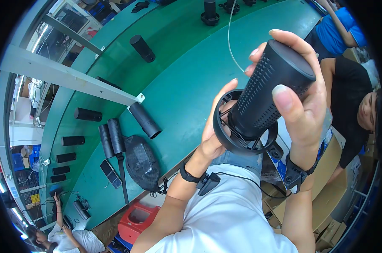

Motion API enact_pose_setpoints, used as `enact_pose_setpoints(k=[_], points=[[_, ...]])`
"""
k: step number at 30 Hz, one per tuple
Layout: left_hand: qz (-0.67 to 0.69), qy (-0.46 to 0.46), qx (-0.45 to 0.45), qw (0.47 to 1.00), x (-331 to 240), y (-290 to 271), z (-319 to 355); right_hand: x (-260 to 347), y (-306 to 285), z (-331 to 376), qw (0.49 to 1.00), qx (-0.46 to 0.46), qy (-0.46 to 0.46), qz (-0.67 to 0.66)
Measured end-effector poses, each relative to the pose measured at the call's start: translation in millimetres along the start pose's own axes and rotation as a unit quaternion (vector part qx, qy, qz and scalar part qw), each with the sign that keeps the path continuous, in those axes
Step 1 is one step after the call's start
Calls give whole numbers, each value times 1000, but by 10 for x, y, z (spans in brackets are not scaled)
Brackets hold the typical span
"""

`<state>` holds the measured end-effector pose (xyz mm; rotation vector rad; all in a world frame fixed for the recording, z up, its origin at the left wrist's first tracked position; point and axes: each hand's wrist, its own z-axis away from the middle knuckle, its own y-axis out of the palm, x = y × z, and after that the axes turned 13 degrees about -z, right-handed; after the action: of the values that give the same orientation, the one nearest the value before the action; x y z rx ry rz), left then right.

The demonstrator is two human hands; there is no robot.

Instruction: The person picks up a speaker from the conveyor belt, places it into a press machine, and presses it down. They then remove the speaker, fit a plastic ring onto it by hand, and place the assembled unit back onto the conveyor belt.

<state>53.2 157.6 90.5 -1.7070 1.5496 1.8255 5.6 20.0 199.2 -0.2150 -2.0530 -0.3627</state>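
Gripping pretty firmly, the right hand (pixel 303 97) is wrapping its thumb and fingers around the top half of a black perforated-mesh cylinder with a flat round cap (pixel 271 88), holding it up in the air, tilted, well above the green workbench (pixel 178 84). The left hand (pixel 214 126) is cupping around the lower end from behind, fingers curling onto a black ring-shaped plastic base (pixel 241 141) that's sitting around the cylinder's bottom. Thin wires seem to be running between ring and cylinder, though they're tiny so I can't say exactly how they're attached.

My guess at what could go wrong:

- Those thin wires are looking like the weak spot. If the two hands pull or twist apart, they could snag or snap.
- The ring is only being pinched by fingertips, so it could slip off and dangle by the wires.
- Everything is hovering over the person's lap, off the bench edge, so a drop is probably landing on the floor near the red plastic bin (pixel 138 219).
- A thin pale cord (pixel 230 38) is hanging just beside the right fingers and could get tangled.

Plenty of matching black cylinders (pixel 111 135) are lying further left on the bench, next to a black mesh pouch (pixel 142 162).
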Motion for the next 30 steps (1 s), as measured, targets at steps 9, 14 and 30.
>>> enact_pose_setpoints(k=[9,14,30], points=[[19,-8,10,1000,20,27,-51,39,43,75,999,-33,-12,12],[59,-73,-7,996,50,105,-64,48,109,115,996,-48,-68,34],[40,-117,30,992,-112,158,-93,97,8,170,997,-52,-60,14]])
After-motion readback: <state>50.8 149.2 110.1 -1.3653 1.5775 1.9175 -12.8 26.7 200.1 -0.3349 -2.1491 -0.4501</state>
